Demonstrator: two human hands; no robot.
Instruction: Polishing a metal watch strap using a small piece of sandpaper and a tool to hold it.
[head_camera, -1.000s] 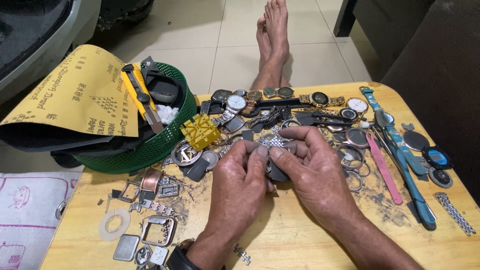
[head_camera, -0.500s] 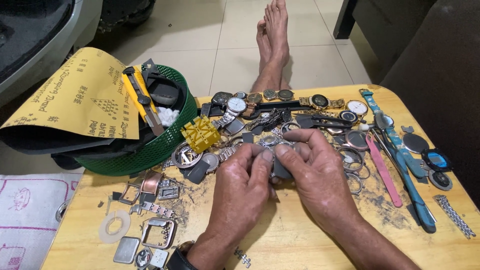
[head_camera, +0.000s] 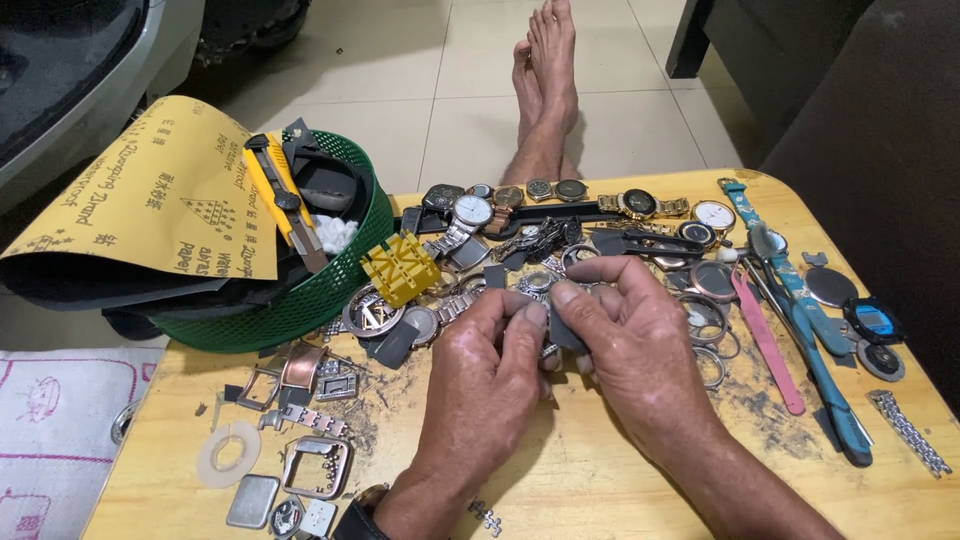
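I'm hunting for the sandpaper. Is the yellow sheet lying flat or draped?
Draped: the yellow sheet arches over the green basket rim and dark items beneath, its edges hanging unsupported.

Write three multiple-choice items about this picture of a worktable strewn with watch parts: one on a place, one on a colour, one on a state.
1. Where does the green basket stand?
A. the table's left end
B. the floor
C. the table's right end
2. What colour is the plastic block beside the basket?
A. red
B. yellow
C. white
3. What are the hands doing?
A. resting flat
B. pinching one small dark part together
C. lifting the basket

Key: 1 A, it sits at the wooden table's left edge. 2 B, plainly yellow. 3 B, left hand and right hand meet on the part.
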